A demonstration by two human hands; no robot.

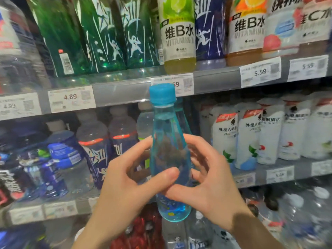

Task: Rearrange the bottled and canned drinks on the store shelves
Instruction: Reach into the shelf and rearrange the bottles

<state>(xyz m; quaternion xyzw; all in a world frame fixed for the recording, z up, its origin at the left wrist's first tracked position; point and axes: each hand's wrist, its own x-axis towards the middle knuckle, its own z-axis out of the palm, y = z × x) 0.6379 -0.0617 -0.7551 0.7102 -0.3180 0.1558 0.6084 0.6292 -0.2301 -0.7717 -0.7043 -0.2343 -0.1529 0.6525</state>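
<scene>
A clear blue bottle point(167, 126) with a blue cap stands upright in the air in front of the shelves, held between both hands. My left hand point(133, 182) grips its body from the left, thumb across the front. From the right, my right hand point(206, 184) holds it, fingers curled behind it and thumb at the lower front. A second blue bottle point(181, 115) shows just behind it on the middle shelf.
The upper shelf point(125, 88) carries green bottles point(100, 33), a lime vitamin bottle point(177, 33), a dark blue bottle point(209, 33) and an orange one point(248, 29). The middle shelf holds dark blue bottles point(93, 151) at left and white bottles point(251, 137) at right. Price tags line the shelf edges.
</scene>
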